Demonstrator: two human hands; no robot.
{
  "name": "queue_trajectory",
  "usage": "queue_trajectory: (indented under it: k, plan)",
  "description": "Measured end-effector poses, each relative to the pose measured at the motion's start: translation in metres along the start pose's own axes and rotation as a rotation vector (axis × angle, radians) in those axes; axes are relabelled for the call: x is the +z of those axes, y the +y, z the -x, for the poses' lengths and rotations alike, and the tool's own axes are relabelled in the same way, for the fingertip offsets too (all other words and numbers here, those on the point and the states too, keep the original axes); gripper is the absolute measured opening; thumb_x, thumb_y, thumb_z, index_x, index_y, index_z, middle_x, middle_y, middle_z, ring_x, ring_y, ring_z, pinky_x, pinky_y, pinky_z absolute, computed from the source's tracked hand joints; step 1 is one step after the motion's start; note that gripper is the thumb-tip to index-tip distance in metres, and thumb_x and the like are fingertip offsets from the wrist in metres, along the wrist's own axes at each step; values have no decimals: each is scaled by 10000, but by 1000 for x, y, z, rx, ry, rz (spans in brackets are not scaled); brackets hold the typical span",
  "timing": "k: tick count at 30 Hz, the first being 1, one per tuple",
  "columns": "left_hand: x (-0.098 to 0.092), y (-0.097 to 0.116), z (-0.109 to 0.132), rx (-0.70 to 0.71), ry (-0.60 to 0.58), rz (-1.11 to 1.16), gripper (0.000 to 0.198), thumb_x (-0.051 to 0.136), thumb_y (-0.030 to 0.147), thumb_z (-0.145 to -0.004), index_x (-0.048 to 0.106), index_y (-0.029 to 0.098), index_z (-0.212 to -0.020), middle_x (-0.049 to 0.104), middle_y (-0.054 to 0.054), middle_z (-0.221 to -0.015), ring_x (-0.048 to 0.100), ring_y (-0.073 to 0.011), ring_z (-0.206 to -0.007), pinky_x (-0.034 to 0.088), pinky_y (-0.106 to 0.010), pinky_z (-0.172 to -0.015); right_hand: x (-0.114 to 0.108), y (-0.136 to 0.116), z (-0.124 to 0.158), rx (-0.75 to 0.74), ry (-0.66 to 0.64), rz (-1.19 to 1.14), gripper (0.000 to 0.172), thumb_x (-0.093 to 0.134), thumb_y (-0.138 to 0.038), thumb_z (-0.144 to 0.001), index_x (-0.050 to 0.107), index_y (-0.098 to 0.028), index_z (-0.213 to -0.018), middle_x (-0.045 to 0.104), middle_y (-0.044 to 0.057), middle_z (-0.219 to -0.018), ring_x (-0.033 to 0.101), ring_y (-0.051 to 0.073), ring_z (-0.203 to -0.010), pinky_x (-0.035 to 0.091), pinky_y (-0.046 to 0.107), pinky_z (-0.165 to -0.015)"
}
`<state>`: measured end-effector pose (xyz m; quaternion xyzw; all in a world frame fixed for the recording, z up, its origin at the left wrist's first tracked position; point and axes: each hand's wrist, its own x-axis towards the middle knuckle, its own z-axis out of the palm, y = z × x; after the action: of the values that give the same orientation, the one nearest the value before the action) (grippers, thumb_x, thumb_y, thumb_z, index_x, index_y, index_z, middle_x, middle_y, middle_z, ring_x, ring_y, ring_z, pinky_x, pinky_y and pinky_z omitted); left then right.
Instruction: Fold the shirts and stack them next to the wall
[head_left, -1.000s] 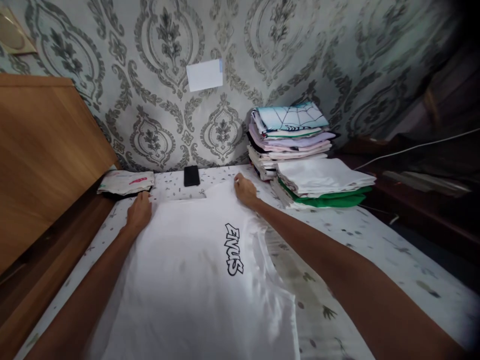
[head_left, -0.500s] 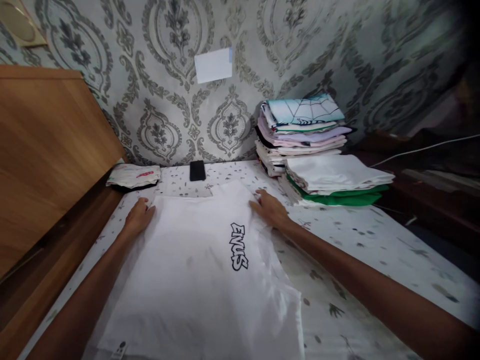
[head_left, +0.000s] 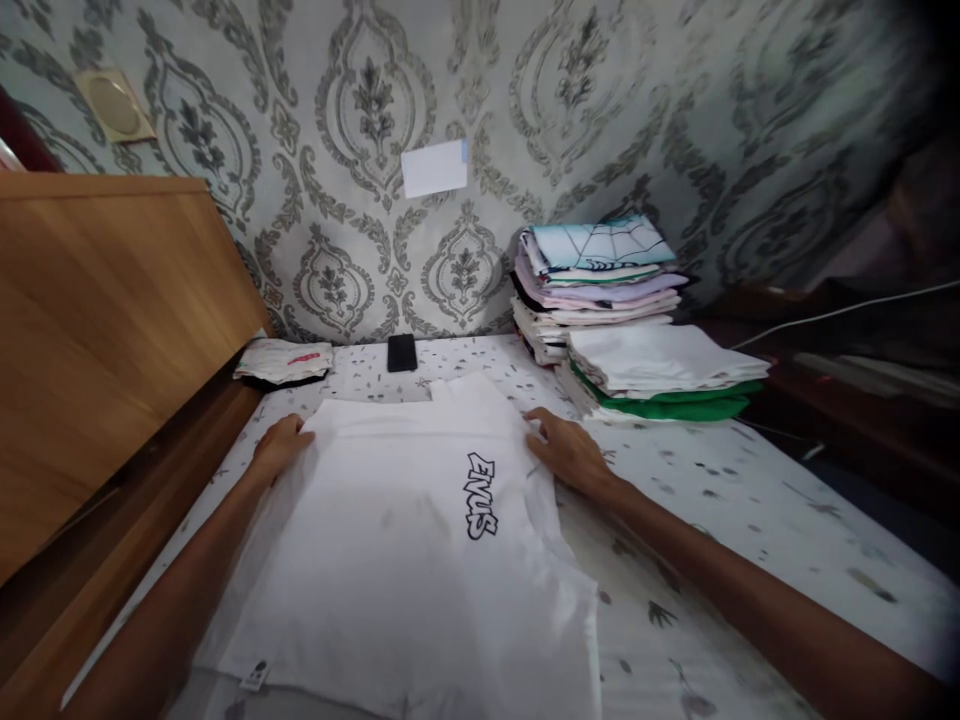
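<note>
A white T-shirt (head_left: pixel 390 540) with black-outlined lettering lies spread out in front of me, a small tag near its lower left edge. At its upper left edge my left hand (head_left: pixel 281 445) pinches the cloth, fingers closed. Across from it, my right hand (head_left: pixel 570 450) grips the upper right edge between thumb and fingers. A shallow crease runs across the shirt between the two hands.
Beneath is a patterned white sheet (head_left: pixel 720 520). Back right stand a tall stack of folded clothes (head_left: pixel 600 290) and a lower folded pile (head_left: pixel 667 360). A black phone (head_left: pixel 402 352) and folded cloth (head_left: pixel 285 362) lie near the wall. A wooden panel (head_left: pixel 112 330) borders the left.
Both hands have closed on the shirt's upper side edges, where the fingers were looser before. A crease has appeared across the cloth. The view has tilted slightly upward.
</note>
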<state>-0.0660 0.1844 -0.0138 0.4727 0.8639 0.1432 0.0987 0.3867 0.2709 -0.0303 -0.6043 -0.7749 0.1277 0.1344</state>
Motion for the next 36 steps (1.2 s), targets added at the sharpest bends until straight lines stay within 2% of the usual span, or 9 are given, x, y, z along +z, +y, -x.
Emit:
queue_trajectory:
  k: [6,11,16,21,25,27,31,34,36]
  plan:
    - [3,11,-24,-44,17,154,331,534,488,-789,564,191,-933,670,-55,-835,651,-236,-794,453,-289,-589,-4,-29,-49,113,-54,-2,434,523,-404,-915,555,-165,-1276,695,114,-1141,624,261,-1071,453,320,-785]
    - [6,36,-46,-76,28,185,251,613,393,-726,573,166,-827,673,-61,-740,642,-233,-692,456,-295,-562,8,-58,-108,216,-21,-8,399,553,-416,-889,611,-163,-1193,659,138,-1230,630,263,-1088,479,313,-776]
    - [10,47,-49,22,75,112,194,597,315,-749,612,170,-876,705,-50,-878,664,-242,-890,483,-286,-690,21,-63,-127,149,50,-2,285,494,-307,-917,642,-186,-1130,687,122,-1162,621,271,-1090,461,320,-809]
    - [18,46,-32,80,192,-10,257,446,303,-907,573,194,-1102,695,-124,-1112,631,-294,-1068,467,-369,-825,25,-51,-126,65,162,10,395,300,-362,-1016,536,-214,-1295,678,117,-1181,603,270,-1113,442,344,-865]
    - [20,48,-22,120,174,-227,289,402,303,-936,554,192,-1154,682,-154,-1166,658,-321,-1026,495,-410,-787,22,-46,-126,82,118,35,322,397,-269,-968,598,-197,-1209,698,127,-1122,630,287,-1053,470,366,-836]
    - [18,51,-17,133,201,-292,347,409,309,-934,530,158,-1222,639,-192,-1243,627,-349,-1103,508,-447,-815,17,-49,-121,74,117,42,358,405,-237,-955,566,-163,-1266,662,154,-1211,618,298,-1086,482,387,-857]
    - [23,60,0,388,295,-275,475,404,331,-940,455,97,-1350,548,-229,-1362,516,-365,-1276,439,-526,-1009,11,-63,-91,-38,127,57,444,439,-266,-961,486,-120,-1378,512,175,-1436,487,291,-1302,409,402,-1049]
    - [38,67,22,674,154,-162,554,364,408,-967,387,108,-1432,463,-194,-1487,426,-289,-1390,355,-462,-1135,21,-71,-54,-327,35,69,502,467,-351,-974,443,-160,-1438,382,124,-1567,342,244,-1438,285,377,-1170]
    - [49,67,37,765,11,-150,606,337,472,-978,361,116,-1468,382,-177,-1561,341,-266,-1454,307,-452,-1173,30,-66,-32,-477,-52,91,550,437,-415,-989,403,-152,-1470,321,133,-1601,285,251,-1475,242,409,-1196]
